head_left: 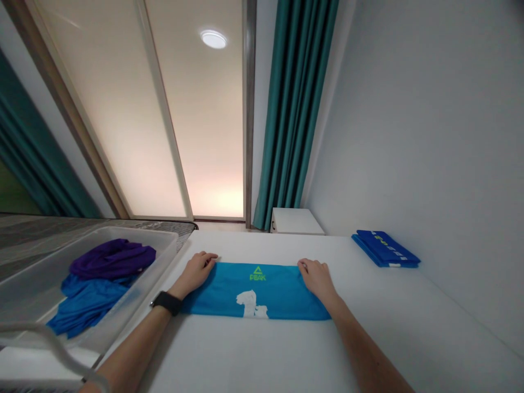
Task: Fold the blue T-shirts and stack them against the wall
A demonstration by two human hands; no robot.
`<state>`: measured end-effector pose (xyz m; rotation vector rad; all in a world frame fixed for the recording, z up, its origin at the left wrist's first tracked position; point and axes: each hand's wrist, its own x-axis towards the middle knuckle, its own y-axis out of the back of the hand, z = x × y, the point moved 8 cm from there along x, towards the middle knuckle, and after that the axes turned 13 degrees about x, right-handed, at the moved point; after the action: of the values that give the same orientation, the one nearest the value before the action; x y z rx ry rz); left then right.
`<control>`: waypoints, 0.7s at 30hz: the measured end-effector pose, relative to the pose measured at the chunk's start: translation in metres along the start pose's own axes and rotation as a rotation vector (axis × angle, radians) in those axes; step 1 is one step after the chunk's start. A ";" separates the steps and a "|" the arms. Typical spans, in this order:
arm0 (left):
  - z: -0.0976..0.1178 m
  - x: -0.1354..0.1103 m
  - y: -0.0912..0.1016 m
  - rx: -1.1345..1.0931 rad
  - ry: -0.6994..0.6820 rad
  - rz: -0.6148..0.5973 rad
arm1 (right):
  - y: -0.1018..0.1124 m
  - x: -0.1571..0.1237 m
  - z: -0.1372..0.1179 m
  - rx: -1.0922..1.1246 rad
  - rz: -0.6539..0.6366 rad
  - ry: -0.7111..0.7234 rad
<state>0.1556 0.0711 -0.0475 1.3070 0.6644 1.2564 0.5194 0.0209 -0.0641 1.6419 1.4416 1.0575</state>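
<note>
A bright blue shirt [290, 295], folded into a wide flat band, lies on the white table [254, 355] in front of me. It carries a yellow-green PEAK logo and a cracked white print below. My left hand [198, 270], with a dark watch on the wrist, is closed at the far left corner of the shirt. At the far right corner, my right hand [317, 277] pinches the cloth between thumb and fingers. The fingertips of both hands are partly hidden.
On the left stands a translucent plastic bin [167, 245] holding a crumpled purple garment [112, 259] and a crumpled blue garment [88, 305]. A folded dark blue shirt [387, 249] lies by the right wall. A pale curved bar [49, 338] crosses the lower left.
</note>
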 end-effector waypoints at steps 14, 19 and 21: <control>0.011 -0.001 -0.002 0.075 0.061 -0.063 | -0.002 0.003 0.003 0.120 0.065 0.014; 0.007 -0.004 -0.001 -0.085 0.096 -0.043 | -0.004 0.004 0.008 0.237 0.038 -0.026; 0.006 -0.004 0.000 -0.122 0.117 -0.036 | -0.002 0.005 0.011 0.294 0.028 -0.029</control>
<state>0.1598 0.0658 -0.0477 1.1235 0.6803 1.3311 0.5282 0.0263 -0.0700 1.8776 1.6190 0.8635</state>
